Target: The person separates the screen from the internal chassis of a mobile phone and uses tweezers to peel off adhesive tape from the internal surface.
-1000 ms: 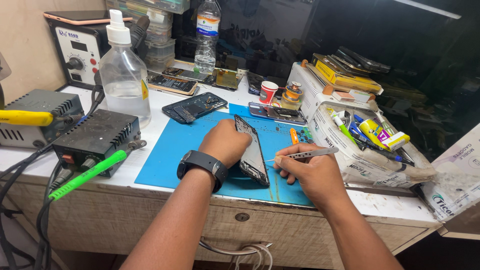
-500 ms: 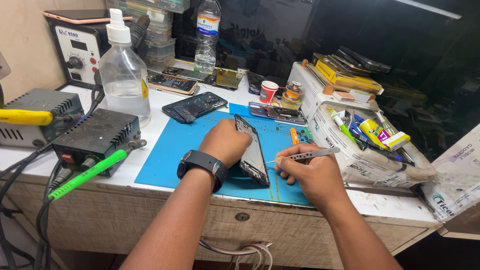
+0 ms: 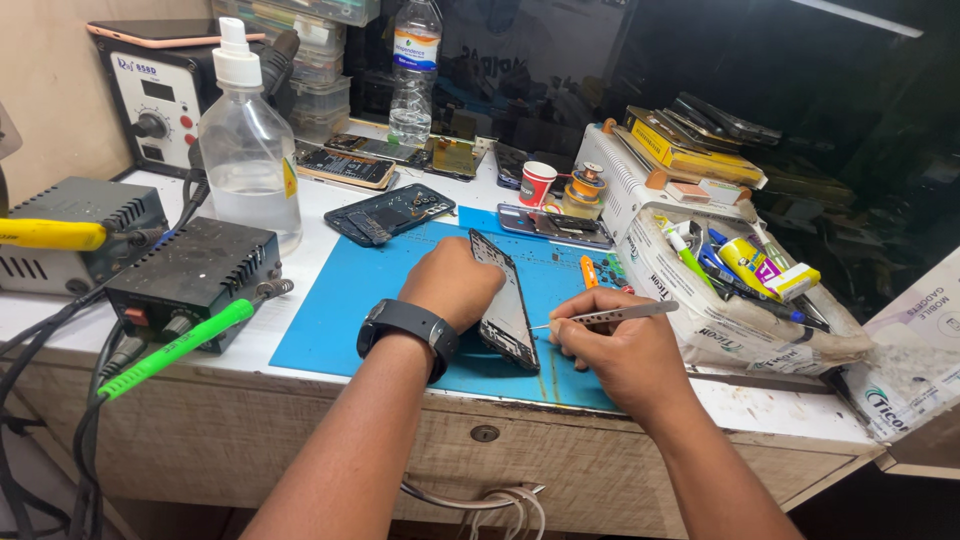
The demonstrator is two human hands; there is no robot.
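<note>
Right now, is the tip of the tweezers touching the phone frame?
Cannot tell. In the head view the tweezers in the right hand point at the edge of the phone frame, but the tip is too small to judge.

water bottle [image 3: 414, 70] at 12 o'clock, clear, white-and-blue label band | spray bottle [image 3: 247, 150] at 10 o'clock, clear, small yellow label on its side | yellow flat box [image 3: 684, 152] at 2 o'clock | white printed plastic bag [image 3: 720, 300] at 3 o'clock | yellow tube [image 3: 745, 262] inside it | phone screen [image 3: 346, 166] at 11 o'clock, dark
</note>
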